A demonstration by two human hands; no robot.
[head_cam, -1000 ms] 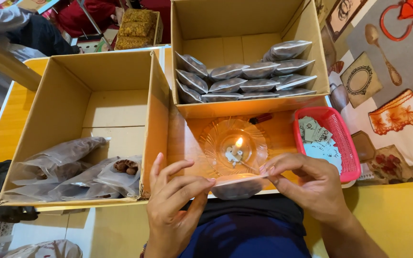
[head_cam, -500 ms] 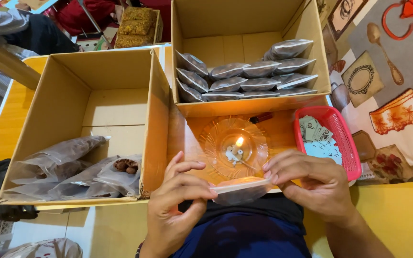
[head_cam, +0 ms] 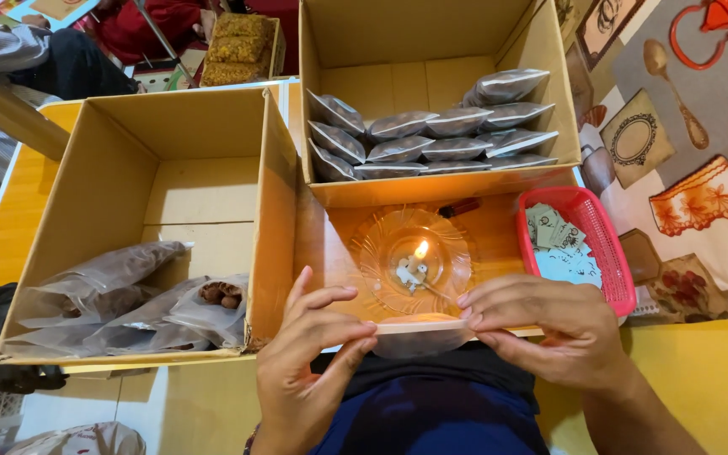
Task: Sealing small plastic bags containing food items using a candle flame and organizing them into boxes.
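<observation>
Pinching glossy plastic pouch [head_cam: 419, 330] taut: left hand [head_cam: 309, 358], right hand [head_cam: 549, 329].

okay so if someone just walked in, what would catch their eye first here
The lit candle, burning on a clear glass plate at centre. Just below it, the left hand and right hand stretch a clear plastic bag between them. Behind, a cardboard box holds rows of filled bags.

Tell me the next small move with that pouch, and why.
Probably ease the pouch edge forward toward the candle flame. Left hand and right hand pinch its top strip taut just short of the glass dish, so the flame has not reached it.
</observation>
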